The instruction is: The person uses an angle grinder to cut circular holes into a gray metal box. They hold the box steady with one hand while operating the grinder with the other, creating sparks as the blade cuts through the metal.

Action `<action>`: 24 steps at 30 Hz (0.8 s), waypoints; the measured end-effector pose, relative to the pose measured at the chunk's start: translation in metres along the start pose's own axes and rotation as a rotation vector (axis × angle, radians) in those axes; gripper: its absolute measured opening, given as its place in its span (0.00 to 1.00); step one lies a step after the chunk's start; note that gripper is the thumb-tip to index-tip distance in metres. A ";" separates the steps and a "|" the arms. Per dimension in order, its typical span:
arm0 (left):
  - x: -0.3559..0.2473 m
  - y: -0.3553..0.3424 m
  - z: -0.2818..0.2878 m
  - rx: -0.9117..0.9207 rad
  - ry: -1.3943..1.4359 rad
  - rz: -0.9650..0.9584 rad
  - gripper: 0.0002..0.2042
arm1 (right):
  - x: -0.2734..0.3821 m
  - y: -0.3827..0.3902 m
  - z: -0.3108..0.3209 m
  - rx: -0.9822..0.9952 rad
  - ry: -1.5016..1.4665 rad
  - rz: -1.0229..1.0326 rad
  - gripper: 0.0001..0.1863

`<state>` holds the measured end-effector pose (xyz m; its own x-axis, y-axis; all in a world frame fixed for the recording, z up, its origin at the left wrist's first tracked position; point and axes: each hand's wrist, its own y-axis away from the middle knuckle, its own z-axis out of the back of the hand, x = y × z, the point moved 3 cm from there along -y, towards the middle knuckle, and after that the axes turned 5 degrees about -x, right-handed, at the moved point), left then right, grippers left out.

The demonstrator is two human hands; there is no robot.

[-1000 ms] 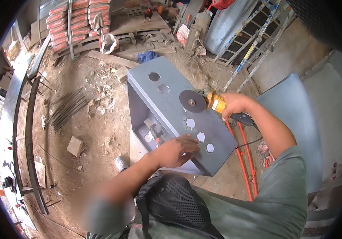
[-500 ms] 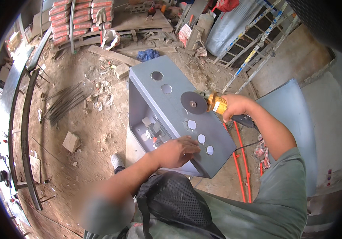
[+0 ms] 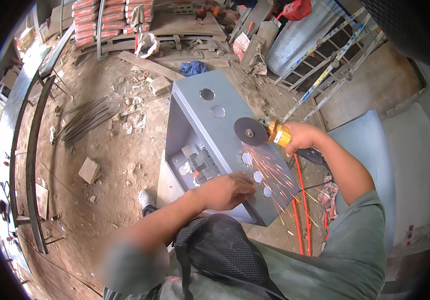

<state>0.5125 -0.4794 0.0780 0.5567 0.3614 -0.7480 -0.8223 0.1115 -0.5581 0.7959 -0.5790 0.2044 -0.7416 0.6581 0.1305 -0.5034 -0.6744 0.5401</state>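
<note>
My right hand (image 3: 302,137) grips a yellow angle grinder (image 3: 278,133) by its body. The grinder's dark, thin disc (image 3: 251,132) meets the top face of a grey metal box (image 3: 210,82). Orange sparks (image 3: 270,170) spray from there toward the near right, across the box and past its edge. Several round holes run along that face, some nearer to me and two at the far end. On the near rim of the box lies my left hand (image 3: 231,191), its fingers bent over the edge beside the near holes; its thumb is hidden. Inside the open side sit metal fittings (image 3: 201,162).
Orange tubes (image 3: 301,210) lie right of the box, near a light blue sheet (image 3: 360,150). A ladder (image 3: 332,65) leans at the far right. Thin rods (image 3: 86,120) and a block (image 3: 90,170) lie on the dirt floor at left. Stacked bags (image 3: 112,20) stand behind.
Sparks now fly from the grinder's disc, where none showed before. The whole view has shifted slightly. My left hand's fingers look more bent on the box edge.
</note>
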 end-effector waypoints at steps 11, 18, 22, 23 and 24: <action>0.005 0.003 -0.011 0.013 -0.021 0.010 0.13 | -0.010 -0.014 -0.003 0.000 0.064 -0.041 0.33; 0.000 0.004 -0.011 0.055 -0.072 0.066 0.14 | 0.017 0.003 0.006 -0.010 0.013 0.112 0.28; -0.015 0.004 -0.010 -0.009 -0.114 0.056 0.14 | -0.024 0.023 -0.015 0.027 -0.583 0.121 0.22; -0.018 0.005 -0.012 -0.044 -0.134 0.087 0.14 | -0.031 0.030 -0.020 0.036 -0.736 0.149 0.22; -0.021 0.007 -0.016 -0.079 -0.154 0.118 0.14 | -0.038 0.038 -0.026 0.014 -0.820 0.152 0.22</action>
<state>0.4971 -0.5017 0.0844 0.4270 0.5060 -0.7494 -0.8656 -0.0110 -0.5007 0.7936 -0.6387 0.1984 -0.2403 0.5991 0.7638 -0.4141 -0.7749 0.4775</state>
